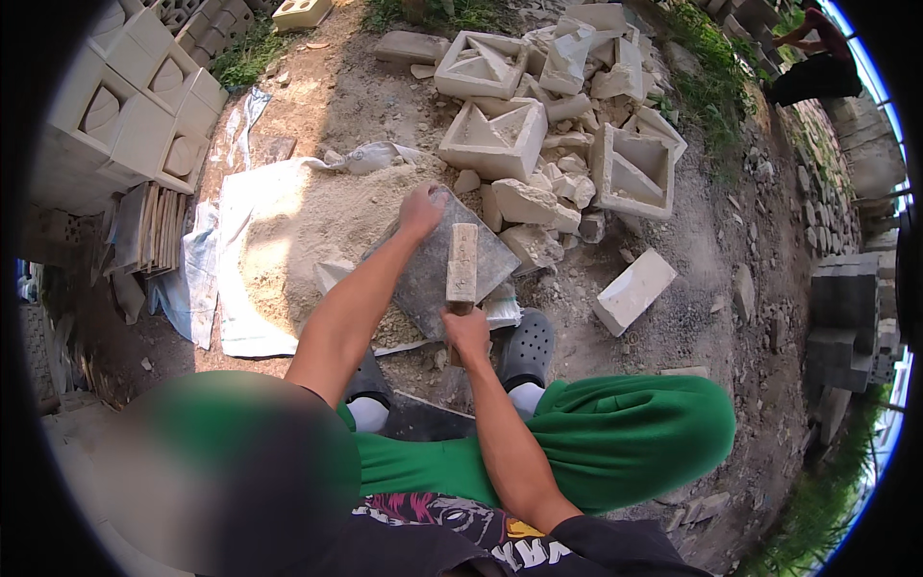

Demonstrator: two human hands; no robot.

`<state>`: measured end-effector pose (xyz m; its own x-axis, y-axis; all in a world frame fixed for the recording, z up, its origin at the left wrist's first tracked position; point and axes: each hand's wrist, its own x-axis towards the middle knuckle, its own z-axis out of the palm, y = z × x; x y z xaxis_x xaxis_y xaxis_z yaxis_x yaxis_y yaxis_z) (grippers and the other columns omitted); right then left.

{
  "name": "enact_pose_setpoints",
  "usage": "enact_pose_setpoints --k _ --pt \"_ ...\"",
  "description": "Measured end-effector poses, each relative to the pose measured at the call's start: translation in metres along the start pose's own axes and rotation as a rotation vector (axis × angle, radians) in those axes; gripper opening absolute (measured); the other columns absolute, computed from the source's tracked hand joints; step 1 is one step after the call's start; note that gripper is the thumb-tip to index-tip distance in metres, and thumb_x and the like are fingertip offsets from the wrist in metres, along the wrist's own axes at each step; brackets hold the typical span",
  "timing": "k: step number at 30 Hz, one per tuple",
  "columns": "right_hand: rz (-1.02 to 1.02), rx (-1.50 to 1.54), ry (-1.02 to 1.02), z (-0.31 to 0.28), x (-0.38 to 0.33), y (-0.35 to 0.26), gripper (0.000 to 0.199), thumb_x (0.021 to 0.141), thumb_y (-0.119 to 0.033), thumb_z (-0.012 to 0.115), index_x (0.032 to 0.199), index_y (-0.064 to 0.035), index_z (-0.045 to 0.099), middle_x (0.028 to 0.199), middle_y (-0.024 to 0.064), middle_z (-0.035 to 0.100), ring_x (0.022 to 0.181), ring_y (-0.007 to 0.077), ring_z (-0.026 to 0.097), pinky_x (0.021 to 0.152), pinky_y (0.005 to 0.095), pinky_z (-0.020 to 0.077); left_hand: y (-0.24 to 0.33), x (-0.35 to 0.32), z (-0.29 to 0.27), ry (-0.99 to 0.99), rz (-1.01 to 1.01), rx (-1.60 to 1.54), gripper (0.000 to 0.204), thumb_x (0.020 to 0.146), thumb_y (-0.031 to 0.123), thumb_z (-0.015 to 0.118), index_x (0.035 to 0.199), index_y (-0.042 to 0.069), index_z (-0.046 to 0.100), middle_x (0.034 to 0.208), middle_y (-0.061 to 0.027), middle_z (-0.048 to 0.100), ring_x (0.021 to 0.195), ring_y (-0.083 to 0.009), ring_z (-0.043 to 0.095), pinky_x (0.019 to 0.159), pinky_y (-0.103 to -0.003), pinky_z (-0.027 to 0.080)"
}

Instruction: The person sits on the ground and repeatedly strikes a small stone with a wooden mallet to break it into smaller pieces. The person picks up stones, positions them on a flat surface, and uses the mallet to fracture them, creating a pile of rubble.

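A wooden-looking mallet [461, 262] with a block-shaped, dusty head is in my right hand [467, 335], whose fingers wrap its handle just below the head. The mallet head is over a flat dark grey slab [423, 288] lying between my feet and the rubble. My left hand [420, 213] is at the slab's far corner, its fingers curled; a small greyish piece seems to show at the fingertips, too small to name. Crumbled pale material [288, 245] covers a white sheet [234, 308] to the left of the slab.
Broken pale blocks [524, 202] and hollow square blocks [492, 139] are heaped beyond the slab. A loose rectangular block [636, 291] lies to the right. Patterned blocks [144, 96] and thin boards [159, 231] are stacked at left. Another person [817, 62] is at far right.
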<state>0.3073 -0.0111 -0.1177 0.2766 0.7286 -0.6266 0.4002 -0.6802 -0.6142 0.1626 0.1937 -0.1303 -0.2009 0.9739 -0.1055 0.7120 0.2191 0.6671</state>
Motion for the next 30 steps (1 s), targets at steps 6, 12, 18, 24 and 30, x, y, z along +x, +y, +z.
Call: enact_pose_setpoints --k 6,12,18,24,30 --pt "0.142 -0.026 -0.125 -0.020 -0.020 -0.031 0.051 0.077 -0.042 0.074 0.113 -0.0054 0.073 0.109 0.0213 0.073 0.109 0.0411 0.067 0.092 0.0464 0.0521 0.036 0.054 0.060 -0.175 -0.108 0.307 0.052 0.089 0.038 0.070 0.132 0.012 0.058 0.129 -0.0148 0.065 0.122 -0.0354 0.059 0.104 -0.052 0.042" --pt "0.112 -0.001 -0.086 -0.016 -0.024 -0.026 0.051 0.078 -0.042 0.074 0.111 -0.0037 0.073 0.105 0.0215 0.074 0.104 0.0416 0.068 0.088 0.0462 0.0527 0.023 0.055 0.070 -0.072 -0.069 0.227 0.038 0.087 0.032 0.071 0.119 0.014 0.062 0.116 -0.0128 0.064 0.116 -0.0336 0.059 0.102 -0.051 0.041" --pt "0.131 0.088 -0.098 0.000 -0.016 -0.013 0.047 0.077 -0.042 0.075 0.105 -0.0041 0.075 0.102 0.0215 0.074 0.103 0.0405 0.069 0.087 0.0451 0.0534 0.018 0.018 0.011 0.150 0.126 -0.193 0.026 0.085 0.021 0.070 0.107 0.011 0.061 0.100 -0.0120 0.068 0.098 -0.0331 0.066 0.089 -0.044 0.048" --pt "0.026 0.242 -0.065 0.006 -0.006 -0.006 0.027 0.081 -0.024 0.075 0.084 0.0028 0.069 0.065 0.0089 0.065 0.050 0.0220 0.063 0.048 0.0357 0.0506 -0.048 -0.087 -0.035 0.130 0.473 -0.030 0.036 0.078 0.013 0.070 0.112 0.007 0.061 0.104 -0.0126 0.071 0.100 -0.0340 0.067 0.088 -0.042 0.052" --pt "-0.033 0.201 -0.079 -0.004 0.012 0.006 0.031 0.078 -0.024 0.076 0.085 0.0049 0.068 0.072 0.0124 0.066 0.057 0.0242 0.065 0.053 0.0370 0.0521 -0.079 -0.175 -0.057 0.192 0.473 0.126 0.047 0.080 0.021 0.071 0.123 0.008 0.061 0.128 -0.0111 0.062 0.120 -0.0326 0.057 0.100 -0.048 0.044"
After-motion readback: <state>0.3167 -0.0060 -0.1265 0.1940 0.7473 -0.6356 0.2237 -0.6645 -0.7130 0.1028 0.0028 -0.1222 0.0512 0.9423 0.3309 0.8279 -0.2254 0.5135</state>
